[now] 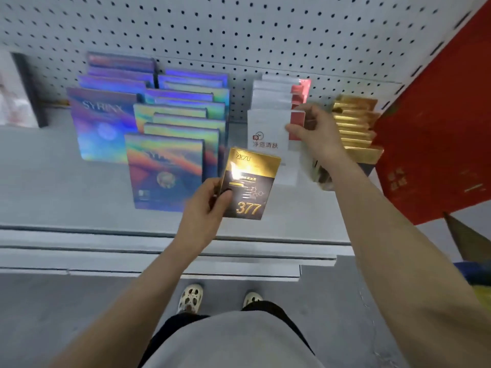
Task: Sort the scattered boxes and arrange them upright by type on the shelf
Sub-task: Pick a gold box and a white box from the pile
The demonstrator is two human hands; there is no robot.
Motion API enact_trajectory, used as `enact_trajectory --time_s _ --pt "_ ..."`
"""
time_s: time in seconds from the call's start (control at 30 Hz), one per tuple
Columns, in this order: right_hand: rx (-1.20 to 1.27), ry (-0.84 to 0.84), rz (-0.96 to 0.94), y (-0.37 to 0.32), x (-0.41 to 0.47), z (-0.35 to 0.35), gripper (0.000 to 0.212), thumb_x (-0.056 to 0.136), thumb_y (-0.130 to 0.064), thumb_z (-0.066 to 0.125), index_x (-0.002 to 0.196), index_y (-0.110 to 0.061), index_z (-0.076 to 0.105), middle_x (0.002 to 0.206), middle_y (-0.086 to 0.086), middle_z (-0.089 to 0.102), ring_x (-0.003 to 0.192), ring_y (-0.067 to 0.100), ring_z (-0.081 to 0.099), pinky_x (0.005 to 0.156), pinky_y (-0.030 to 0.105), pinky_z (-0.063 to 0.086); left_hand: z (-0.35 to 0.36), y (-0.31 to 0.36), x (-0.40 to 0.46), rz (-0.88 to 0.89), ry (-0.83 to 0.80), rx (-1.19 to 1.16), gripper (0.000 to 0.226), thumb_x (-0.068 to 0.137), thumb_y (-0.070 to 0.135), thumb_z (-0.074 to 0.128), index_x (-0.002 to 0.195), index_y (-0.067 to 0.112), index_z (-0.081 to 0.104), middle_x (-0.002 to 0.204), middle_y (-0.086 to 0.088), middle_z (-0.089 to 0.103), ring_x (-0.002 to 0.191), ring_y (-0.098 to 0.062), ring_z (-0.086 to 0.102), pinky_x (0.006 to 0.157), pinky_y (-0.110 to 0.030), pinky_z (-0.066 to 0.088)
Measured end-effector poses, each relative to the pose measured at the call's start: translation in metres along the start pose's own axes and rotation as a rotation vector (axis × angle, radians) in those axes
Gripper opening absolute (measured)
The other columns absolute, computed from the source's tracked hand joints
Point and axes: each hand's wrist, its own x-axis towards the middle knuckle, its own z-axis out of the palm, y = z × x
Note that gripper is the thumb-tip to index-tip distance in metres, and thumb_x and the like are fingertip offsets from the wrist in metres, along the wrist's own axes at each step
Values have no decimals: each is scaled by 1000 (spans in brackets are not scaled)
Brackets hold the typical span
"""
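My left hand point(206, 205) grips a gold and black box marked 377 point(249, 184) by its left edge, held upright above the shelf point(53, 187) front. My right hand point(312, 131) is closed on the red side of the front white and red box point(268, 144), which stands at the head of a row of the same boxes point(276, 94). Gold boxes point(356, 126) stand in a row to the right of that hand. Two rows of holographic boxes point(106, 115) point(175, 144) stand upright on the left. Something blurred lies under my right wrist.
A grey pegboard point(239, 30) backs the shelf. A big red box point(438, 134) leans at the right end. A dark-edged box point(24, 88) stands at the far left. The shelf's front lip point(106, 235) runs below my hands, with the floor and my feet beneath.
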Motion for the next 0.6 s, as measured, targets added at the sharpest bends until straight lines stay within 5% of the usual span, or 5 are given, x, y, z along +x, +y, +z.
enact_trajectory --time_s 0.17,0.37,0.5,0.6 --pt "-311 48 -150 9 18 -1 44 83 -26 77 123 -19 57 127 8 54 113 22 55 99 35 47 21 -1 -3 -23 34 3 28 89 35 53 110 17 59 94 3 67 86 -17 64 81 -36 51" --pt "-420 104 -226 15 12 -1 35 86 -25 74 112 -21 51 113 1 54 94 13 52 74 22 43 43 2 0 -27 52 -4 18 93 31 55 109 25 58 95 10 66 88 -14 64 81 -29 50" --pt "-337 132 -286 12 -13 -18 16 95 -28 63 107 -21 56 99 -5 57 84 9 54 72 24 47 58 5 6 -25 42 -2 21 93 31 56 111 20 59 95 11 66 87 -10 62 79 -22 47" --pt "-116 -96 -178 10 -48 -38 18 100 -36 55 107 -21 62 97 -12 62 84 -1 56 69 17 42 76 8 14 -9 9 -21 19 92 27 55 107 18 59 92 14 65 83 -3 60 76 -17 46"
